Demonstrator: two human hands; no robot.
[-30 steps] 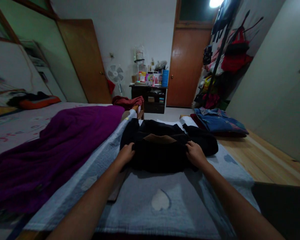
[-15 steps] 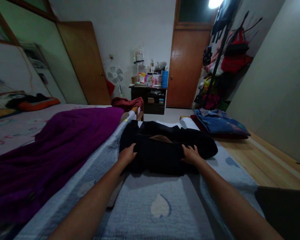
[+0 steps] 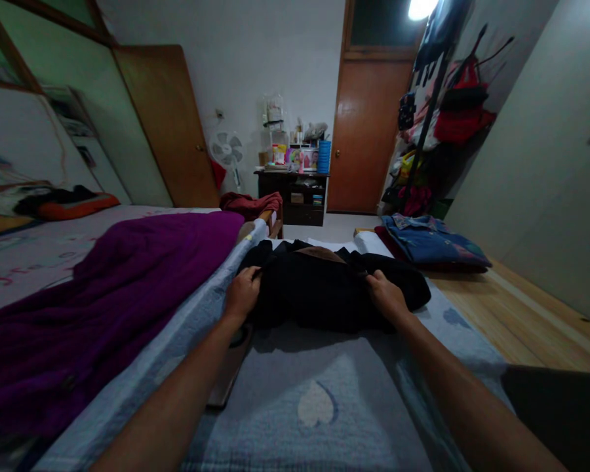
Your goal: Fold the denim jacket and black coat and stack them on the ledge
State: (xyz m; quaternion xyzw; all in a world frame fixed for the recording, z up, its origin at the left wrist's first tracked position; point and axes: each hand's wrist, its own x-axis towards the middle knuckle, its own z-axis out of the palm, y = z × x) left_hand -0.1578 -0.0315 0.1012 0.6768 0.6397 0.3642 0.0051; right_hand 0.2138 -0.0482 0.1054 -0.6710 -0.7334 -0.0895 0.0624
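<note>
A black garment (image 3: pixel 314 288) lies bunched across the light blue bedspread in front of me, a brown patch showing at its top edge. At its left side, my left hand (image 3: pixel 243 292) is closed on the cloth, knuckles up. My right hand (image 3: pixel 386 295) pinches the fabric on the right side, where the bulky end of the garment extends past it. Partly hidden by my left forearm is a flat pinkish phone (image 3: pixel 229 377) with dark camera rings, resting on the bedspread (image 3: pixel 319 367).
Purple cloth (image 3: pixel 167 262) spreads over the bed on the left. To the right, a folded denim garment (image 3: pixel 430 239) lies on a dark red one atop a wooden surface (image 3: pixel 472 298). A dark cabinet (image 3: pixel 291 210) and a white fan (image 3: pixel 227 149) stand at the back.
Both hands have gone from resting on the black garment to gripping it. Its near edge has lifted and moved away from me, and more of the phone shows.
</note>
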